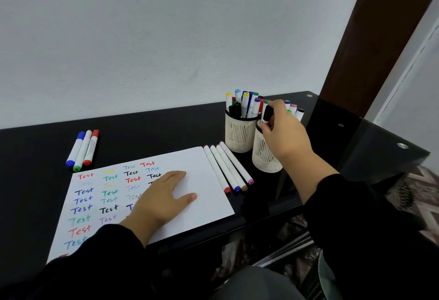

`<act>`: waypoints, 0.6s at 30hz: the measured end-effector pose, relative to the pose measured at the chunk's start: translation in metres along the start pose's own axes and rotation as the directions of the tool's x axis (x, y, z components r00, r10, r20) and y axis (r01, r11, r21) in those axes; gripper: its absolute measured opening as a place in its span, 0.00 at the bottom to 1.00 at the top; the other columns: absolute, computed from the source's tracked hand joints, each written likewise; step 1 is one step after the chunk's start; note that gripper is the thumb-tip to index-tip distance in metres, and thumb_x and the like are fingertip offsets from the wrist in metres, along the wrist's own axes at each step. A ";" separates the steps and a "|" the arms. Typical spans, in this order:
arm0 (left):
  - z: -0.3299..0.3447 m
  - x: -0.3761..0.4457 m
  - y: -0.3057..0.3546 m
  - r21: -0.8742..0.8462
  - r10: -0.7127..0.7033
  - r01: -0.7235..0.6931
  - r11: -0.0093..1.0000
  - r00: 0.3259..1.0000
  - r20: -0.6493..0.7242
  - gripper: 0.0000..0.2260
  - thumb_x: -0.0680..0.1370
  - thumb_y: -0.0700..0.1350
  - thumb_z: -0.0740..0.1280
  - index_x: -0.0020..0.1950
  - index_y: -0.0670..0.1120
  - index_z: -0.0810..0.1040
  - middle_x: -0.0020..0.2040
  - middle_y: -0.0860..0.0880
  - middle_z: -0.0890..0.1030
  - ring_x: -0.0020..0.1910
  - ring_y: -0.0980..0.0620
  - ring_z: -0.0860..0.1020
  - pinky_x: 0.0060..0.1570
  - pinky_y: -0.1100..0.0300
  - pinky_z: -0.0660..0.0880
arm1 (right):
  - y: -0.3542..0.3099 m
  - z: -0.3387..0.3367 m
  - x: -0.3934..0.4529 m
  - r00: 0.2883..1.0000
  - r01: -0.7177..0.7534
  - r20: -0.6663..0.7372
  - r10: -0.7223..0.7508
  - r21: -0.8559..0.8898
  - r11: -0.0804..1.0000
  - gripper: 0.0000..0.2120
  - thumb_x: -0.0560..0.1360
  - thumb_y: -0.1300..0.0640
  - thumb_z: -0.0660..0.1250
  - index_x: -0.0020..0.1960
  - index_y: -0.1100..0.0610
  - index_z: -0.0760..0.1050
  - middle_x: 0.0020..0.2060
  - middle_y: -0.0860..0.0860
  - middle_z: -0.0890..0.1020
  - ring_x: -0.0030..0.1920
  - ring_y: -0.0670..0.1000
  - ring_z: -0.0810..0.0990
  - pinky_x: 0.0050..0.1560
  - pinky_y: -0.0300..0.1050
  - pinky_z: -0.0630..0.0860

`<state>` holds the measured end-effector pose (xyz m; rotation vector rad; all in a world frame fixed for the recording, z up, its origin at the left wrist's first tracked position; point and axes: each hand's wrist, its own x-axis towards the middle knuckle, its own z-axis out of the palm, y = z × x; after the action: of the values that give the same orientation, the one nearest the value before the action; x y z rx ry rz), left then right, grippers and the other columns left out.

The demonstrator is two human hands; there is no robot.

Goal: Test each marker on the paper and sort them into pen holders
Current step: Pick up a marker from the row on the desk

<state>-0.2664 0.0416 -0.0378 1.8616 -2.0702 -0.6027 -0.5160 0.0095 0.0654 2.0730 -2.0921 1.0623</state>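
Left hand (164, 195) lay flat, fingers straight, pressing the white paper sheet (209, 176) near the front edge of the glossy black table (35, 145). Sheet's left part was covered with rows of coloured "Test" words; its right part was blank. Four slim white markers with coloured end caps (228, 166) lay side by side touching, just beside the sheet's right edge, running front to back. Right hand (282, 133) reached over the nearer cream slotted pen holder (263, 159), fingers curled round a white marker with a black cap (267, 114), held upright above its rim. The farther cream slotted pen holder (238, 134), touching or just beside the first, stood packed with capped markers. Three thick whiteboard markers, blue, green, red (82, 150), lay together toward the back left, well apart from the sheet. Bare table lay between them and the holders, up to the white wall (166, 38) at the back edge.
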 end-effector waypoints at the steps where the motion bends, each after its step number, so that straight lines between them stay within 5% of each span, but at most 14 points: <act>1: 0.000 0.000 0.000 -0.004 -0.001 0.001 1.000 1.000 -0.001 0.29 0.77 0.60 0.61 0.75 0.54 0.57 0.75 0.57 0.57 0.73 0.56 0.55 0.70 0.59 0.55 | -0.001 0.000 0.000 1.000 -0.010 0.004 0.010 -0.001 1.000 0.17 0.79 0.58 0.62 0.67 0.57 0.65 0.51 0.55 0.79 0.50 0.57 0.78 0.44 0.47 0.72; 8: -0.001 -0.003 0.002 0.037 0.014 -0.014 0.999 1.000 0.002 0.29 0.78 0.59 0.59 0.76 0.53 0.55 0.76 0.56 0.56 0.74 0.56 0.54 0.71 0.59 0.53 | -0.002 0.000 0.002 0.997 -0.045 0.054 0.051 -0.104 0.994 0.10 0.79 0.57 0.62 0.58 0.60 0.69 0.52 0.56 0.78 0.46 0.54 0.75 0.43 0.44 0.69; 18: -0.004 -0.006 0.006 0.154 0.011 -0.012 0.988 1.000 0.007 0.30 0.77 0.62 0.56 0.76 0.50 0.56 0.75 0.56 0.56 0.73 0.55 0.56 0.71 0.58 0.57 | -0.003 -0.006 -0.007 0.997 0.067 0.042 -0.061 -0.177 0.982 0.17 0.80 0.57 0.60 0.68 0.60 0.70 0.60 0.56 0.73 0.62 0.55 0.70 0.59 0.45 0.69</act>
<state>-0.2685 0.0476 -0.0310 1.9308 -2.1864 -0.4575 -0.5149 0.0186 0.0681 2.0735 -2.0366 0.8028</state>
